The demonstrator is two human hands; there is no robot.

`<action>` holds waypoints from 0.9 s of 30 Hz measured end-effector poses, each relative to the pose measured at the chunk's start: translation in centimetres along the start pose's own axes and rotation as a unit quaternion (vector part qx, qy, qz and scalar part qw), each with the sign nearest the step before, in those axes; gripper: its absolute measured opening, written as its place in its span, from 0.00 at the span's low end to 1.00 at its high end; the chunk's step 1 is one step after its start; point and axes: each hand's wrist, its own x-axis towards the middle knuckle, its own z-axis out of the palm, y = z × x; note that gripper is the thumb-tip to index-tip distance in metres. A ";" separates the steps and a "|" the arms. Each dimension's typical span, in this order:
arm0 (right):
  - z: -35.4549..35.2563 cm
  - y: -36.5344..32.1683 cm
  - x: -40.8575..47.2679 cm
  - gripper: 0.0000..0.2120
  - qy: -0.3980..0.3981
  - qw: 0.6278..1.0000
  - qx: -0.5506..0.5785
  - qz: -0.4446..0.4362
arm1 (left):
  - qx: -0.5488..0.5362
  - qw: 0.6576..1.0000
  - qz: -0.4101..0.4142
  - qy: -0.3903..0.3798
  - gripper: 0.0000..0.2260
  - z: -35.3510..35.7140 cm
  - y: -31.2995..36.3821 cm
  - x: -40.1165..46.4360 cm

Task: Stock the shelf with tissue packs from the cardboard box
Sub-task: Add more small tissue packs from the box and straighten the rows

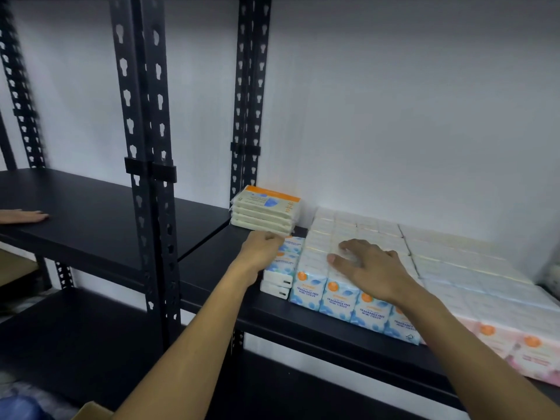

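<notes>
1. While the left hand [263, 250] curls against the left side of a small stack of blue mini tissue packs [283, 266], its fingers seem to grip the top pack, though blur hides the fingertips.
2. The right hand [371, 268] lies flat with fingers spread on top of the blue-printed tissue bundle [342, 286], holding nothing.
3. That small stack sits touching the bundle's left side, near the front edge of the black shelf [212, 268].
4. Behind it, an orange-topped stack of tissue packs [266, 212] stands by the rear upright [247, 116].
5. Left of the packs the shelf board is bare up to the front uprights [148, 147].
6. Pink-printed tissue packs [515, 350] fill the right end.
7. A cardboard box [92, 411] corner shows at the bottom edge.
8. Another person's hand [25, 216] rests on the neighbouring shelf [91, 213].
</notes>
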 end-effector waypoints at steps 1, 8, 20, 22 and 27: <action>0.0 0.1 0.0 0.32 0.000 1.000 0.000 -0.001 | 0.002 1.000 -0.002 0.010 0.09 -0.2 0.0 0.2; 0.1 0.1 0.1 0.32 0.006 1.000 0.003 -0.002 | -0.007 1.000 -0.008 0.026 0.02 -0.6 0.0 0.7; -0.6 -0.5 -0.2 0.30 -0.022 1.000 -0.015 0.005 | -0.072 0.997 0.004 -0.004 0.15 0.5 0.0 -1.9; -1.4 -1.0 0.1 0.28 -0.055 0.998 -0.026 0.017 | -0.113 0.993 -0.017 0.005 0.17 0.5 0.5 -2.1; -1.8 -6.0 0.8 0.33 -0.043 0.997 -0.012 -0.065 | -0.282 0.951 -0.097 -0.079 0.34 -0.1 0.3 -1.9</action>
